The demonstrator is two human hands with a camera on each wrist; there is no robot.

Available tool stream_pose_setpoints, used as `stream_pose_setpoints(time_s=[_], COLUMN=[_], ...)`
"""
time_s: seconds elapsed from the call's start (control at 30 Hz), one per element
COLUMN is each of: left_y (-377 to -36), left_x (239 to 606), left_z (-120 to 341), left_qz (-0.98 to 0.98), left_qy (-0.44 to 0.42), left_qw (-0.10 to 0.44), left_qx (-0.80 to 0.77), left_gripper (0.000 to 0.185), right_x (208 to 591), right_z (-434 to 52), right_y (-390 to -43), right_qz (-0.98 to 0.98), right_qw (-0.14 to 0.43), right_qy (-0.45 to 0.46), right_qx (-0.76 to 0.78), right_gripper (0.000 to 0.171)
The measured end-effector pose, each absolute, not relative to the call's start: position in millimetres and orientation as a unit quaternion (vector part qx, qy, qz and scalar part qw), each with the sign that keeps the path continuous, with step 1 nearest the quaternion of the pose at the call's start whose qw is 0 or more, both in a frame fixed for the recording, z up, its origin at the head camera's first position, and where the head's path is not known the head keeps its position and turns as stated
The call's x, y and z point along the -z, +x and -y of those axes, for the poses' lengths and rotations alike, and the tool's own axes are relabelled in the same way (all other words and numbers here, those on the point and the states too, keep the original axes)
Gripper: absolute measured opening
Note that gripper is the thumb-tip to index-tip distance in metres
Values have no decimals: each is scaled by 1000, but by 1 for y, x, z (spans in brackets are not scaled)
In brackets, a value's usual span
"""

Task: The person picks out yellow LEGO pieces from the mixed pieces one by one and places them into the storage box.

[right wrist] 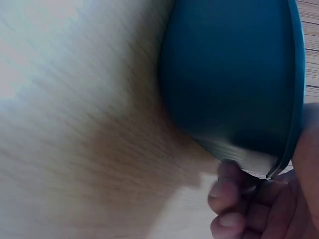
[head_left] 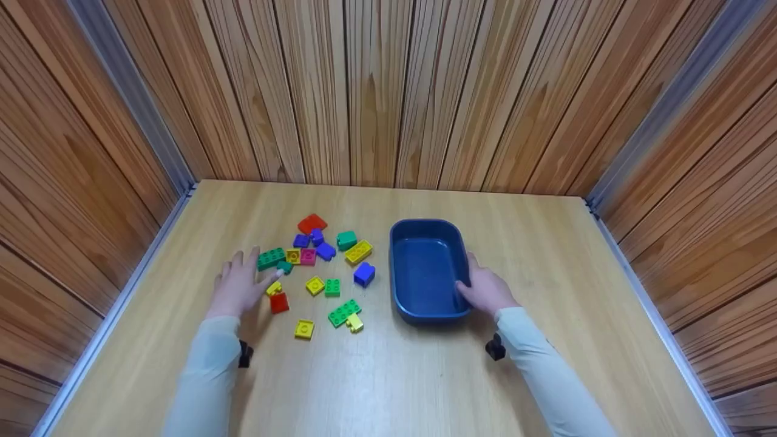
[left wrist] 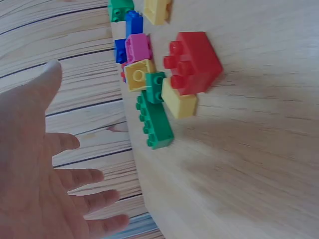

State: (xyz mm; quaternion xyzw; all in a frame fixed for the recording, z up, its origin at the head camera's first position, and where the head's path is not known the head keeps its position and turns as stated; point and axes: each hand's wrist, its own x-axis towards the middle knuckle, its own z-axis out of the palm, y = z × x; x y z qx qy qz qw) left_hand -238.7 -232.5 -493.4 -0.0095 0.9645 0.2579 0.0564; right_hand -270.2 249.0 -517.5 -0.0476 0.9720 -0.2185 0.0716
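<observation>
A dark blue rectangular tub (head_left: 400,267) sits mid-table; nothing shows inside it. My right hand (head_left: 485,290) grips its near right rim, thumb over the edge and fingers (right wrist: 227,199) curled under the tub's wall (right wrist: 234,74). Left of the tub lies a scatter of several toy bricks. My left hand (head_left: 238,285) hovers with fingers spread, holding nothing, beside a green long brick (head_left: 271,258) (left wrist: 155,122), a small yellow brick (head_left: 274,287) (left wrist: 179,102) and a red brick (head_left: 279,302) (left wrist: 192,62).
More bricks lie about: a red one (head_left: 312,223), a blue one (head_left: 364,274), a yellow long one (head_left: 359,251), a green long one (head_left: 344,312). Wood-panelled walls close in the table (head_left: 546,243) on three sides.
</observation>
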Motion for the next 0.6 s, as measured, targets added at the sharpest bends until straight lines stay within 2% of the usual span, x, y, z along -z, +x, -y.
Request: stream_pose_setpoints(time_s=[0.17,0.43,0.6], left_y=[-236,-230,-234], left_x=[498,509,515], left_z=[235,240,240], left_qz=[-964,-958,-959], left_qy=[-10,-39,-47], left_qw=[54,44,41], left_qx=[-262,-279,-277], left_gripper=[90,77,67], right_x=[517,517,519], right_z=[-249,-245,-245], right_y=[-272,-271,-268], right_qz=[-974,-971,-977], right_qw=[61,75,34], right_qy=[-52,-38,-59], right_qx=[211,222,202], right_gripper=[66,68,65])
